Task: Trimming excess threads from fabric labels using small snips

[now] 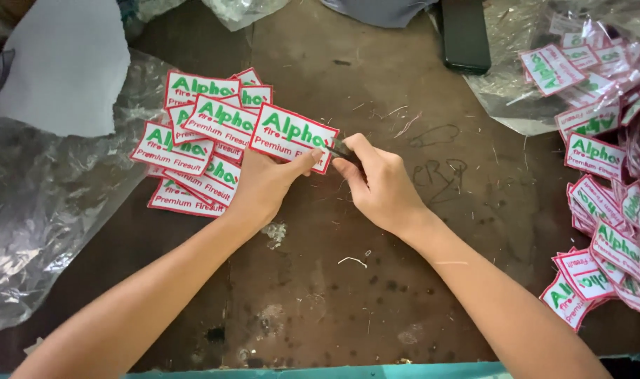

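Left hand (264, 184): closed on a white embroidered patch (292, 137) with red border and green lettering, thumb pinching its lower edge; patch held tilted just above the worktop (376, 267), centre of view.
Right hand (379, 184): fingers closed on a small dark tool (339, 149), too little of it visible to tell its kind, tip touching the patch's right edge.
Loose stack of matching patches (193, 151): at 10 o'clock, just beside the left hand.
Larger heap of patches (608, 189): at 3 o'clock, well apart.
Clear plastic sheet (39, 210): at 9 o'clock.
Dark flat phone-like object (465, 35): at 1 o'clock.
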